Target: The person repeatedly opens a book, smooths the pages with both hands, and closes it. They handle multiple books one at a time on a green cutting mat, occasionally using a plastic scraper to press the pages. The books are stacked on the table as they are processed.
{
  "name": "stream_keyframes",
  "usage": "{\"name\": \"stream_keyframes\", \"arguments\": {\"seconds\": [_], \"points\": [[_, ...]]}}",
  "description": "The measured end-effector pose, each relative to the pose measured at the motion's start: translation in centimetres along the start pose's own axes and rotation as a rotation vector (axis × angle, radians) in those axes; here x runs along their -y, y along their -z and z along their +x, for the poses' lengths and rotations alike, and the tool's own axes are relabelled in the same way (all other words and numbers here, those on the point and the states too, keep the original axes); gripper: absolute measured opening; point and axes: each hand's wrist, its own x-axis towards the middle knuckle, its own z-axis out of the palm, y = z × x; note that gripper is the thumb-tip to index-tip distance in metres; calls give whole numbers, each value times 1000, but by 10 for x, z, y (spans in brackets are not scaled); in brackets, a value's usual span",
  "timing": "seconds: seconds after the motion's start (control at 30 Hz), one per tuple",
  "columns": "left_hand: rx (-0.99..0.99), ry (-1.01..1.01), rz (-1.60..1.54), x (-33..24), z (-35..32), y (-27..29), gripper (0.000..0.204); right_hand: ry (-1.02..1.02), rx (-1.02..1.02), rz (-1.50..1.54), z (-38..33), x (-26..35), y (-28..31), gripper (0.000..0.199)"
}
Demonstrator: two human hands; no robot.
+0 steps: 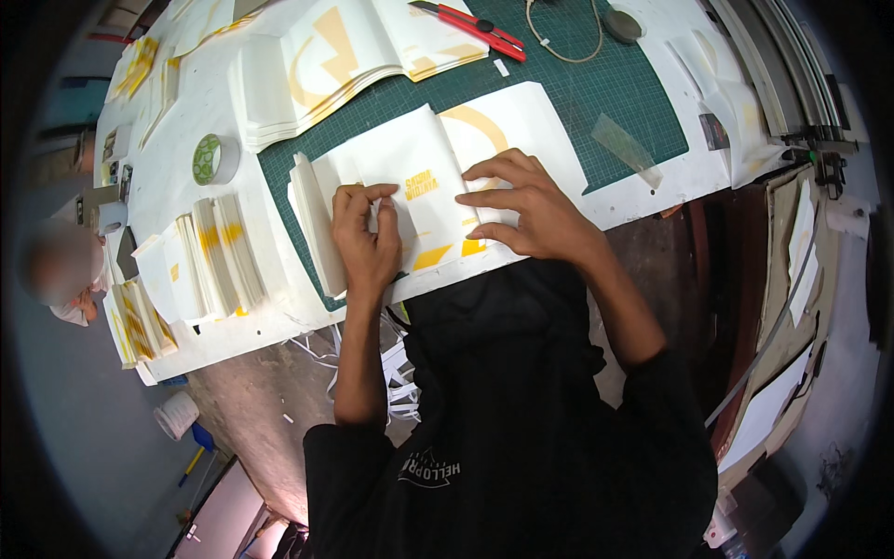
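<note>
Your white table (pixel 272 238) is the biggest thing, w/ a green mat (pixel 626 98) on top. On the far side, a big pile of white & yellow sheets (pixel 363 42) lies partly on the mat. Near you, on the mat's near edge, is the white folded paper (pixel 441 177) w/ yellow print, right btwn & under your hands. To the left, on the table, sit folded bundles (pixel 219 256), also white w/ yellow bits. Your R hand (pixel 521 203) has its fingers spread, tips at the fold line on the right part of the paper. Your L hand (pixel 368 238) rests on the left part, fingers bent in; can't tell if it's pinching any paper. Far off, a bit right, a red cutter (pixel 477 30) lies by the pile. Smallest: a round green & white thing (pixel 226 162), on the table left of the mat.
</note>
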Motion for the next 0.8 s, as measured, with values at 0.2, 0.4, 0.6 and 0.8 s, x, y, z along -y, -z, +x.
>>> {"name": "stream_keyframes", "arguments": {"seconds": [0.2,0.4,0.6,0.8], "points": [[-29,-20,33,-1,-1,-2,13,-8,14,11,6,-6,-2,42],[18,30,81,-4,0,5,13,-4,32,4,14,-4,-1,40],[20,20,112,-7,1,5,12,-8,47,-17,15,-2,-1,40],[25,16,123,-7,0,4,11,-14,89,-35,16,-2,1,43]]}}
